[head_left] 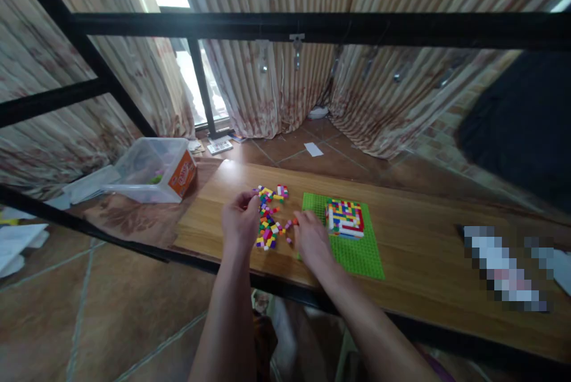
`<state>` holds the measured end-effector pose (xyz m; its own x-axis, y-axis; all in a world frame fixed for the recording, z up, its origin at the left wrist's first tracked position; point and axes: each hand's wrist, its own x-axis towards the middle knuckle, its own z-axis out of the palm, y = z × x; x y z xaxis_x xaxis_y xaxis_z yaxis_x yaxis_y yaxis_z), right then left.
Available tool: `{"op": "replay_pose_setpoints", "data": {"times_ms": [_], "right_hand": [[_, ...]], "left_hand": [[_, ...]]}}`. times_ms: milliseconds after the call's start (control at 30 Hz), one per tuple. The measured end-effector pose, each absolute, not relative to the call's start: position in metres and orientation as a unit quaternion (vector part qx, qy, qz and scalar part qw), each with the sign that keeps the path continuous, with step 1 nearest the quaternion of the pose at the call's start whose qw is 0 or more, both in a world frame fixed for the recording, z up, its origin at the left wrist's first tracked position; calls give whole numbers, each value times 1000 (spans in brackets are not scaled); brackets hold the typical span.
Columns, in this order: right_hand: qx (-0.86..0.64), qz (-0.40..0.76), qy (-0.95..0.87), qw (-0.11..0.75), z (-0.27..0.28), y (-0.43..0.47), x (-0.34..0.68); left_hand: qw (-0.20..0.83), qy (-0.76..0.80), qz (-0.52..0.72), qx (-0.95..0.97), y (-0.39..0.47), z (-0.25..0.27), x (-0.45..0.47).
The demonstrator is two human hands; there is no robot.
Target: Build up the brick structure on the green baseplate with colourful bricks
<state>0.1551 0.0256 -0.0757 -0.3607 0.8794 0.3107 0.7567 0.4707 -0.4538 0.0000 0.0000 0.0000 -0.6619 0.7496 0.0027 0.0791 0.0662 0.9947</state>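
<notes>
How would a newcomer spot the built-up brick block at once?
On the long wooden table, find the flat green baseplate. The multicoloured brick block sits on its far half. Unlike the loose bricks scattered to the left, its pieces are joined into one compact, roughly rectangular mass.

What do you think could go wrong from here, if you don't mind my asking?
The left hand is right beside the small loose bricks, so a careless sweep might scatter them. Some could then drop over the near edge of the wooden table.

The right hand is close to the green baseplate; a nudge from it could shift the plate and the brick structure on it.
</notes>
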Motion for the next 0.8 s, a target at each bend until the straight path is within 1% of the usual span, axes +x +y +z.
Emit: {"op": "replay_pose_setpoints", "data": {"times_ms": [167, 267, 500, 633, 800], "right_hand": [[-508, 93, -825, 229, -82, 33, 148], [-509, 110, -820, 237, -78, 33, 149], [-483, 196, -775, 357, -45, 17, 166], [-466, 235, -754, 399, -33, 9, 195], [-483, 240, -713, 448, -29, 17, 251]], "left_hand": [[287, 668, 612, 311, -3, 2, -9], [282, 673, 604, 320, -4, 2, -11], [307, 664, 578, 362, -1, -3, 1], [289, 670, 524, 440, 1, -7, 19], [294, 675, 448, 507, 0, -7, 46]]}}
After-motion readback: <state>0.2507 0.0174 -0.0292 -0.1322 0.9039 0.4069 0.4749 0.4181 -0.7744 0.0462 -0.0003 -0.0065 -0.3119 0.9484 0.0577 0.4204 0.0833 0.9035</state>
